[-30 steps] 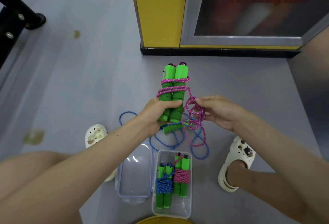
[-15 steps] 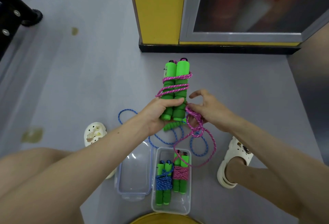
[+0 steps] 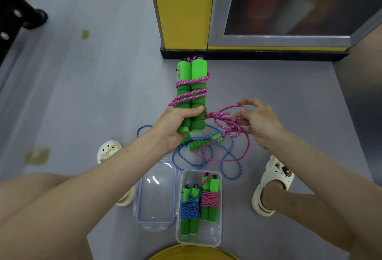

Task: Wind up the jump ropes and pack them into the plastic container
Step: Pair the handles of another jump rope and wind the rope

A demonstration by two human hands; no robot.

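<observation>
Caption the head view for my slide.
Left hand grips paired green handles while right hand holds loose pink rope; two wound ropes lie in the plastic container.

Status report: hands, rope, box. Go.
Left grip round green handles, rope partly wound. Right grip pinching loose pink rope. Container holds two bundles. Blue rope on floor crosses pink slack.
</observation>
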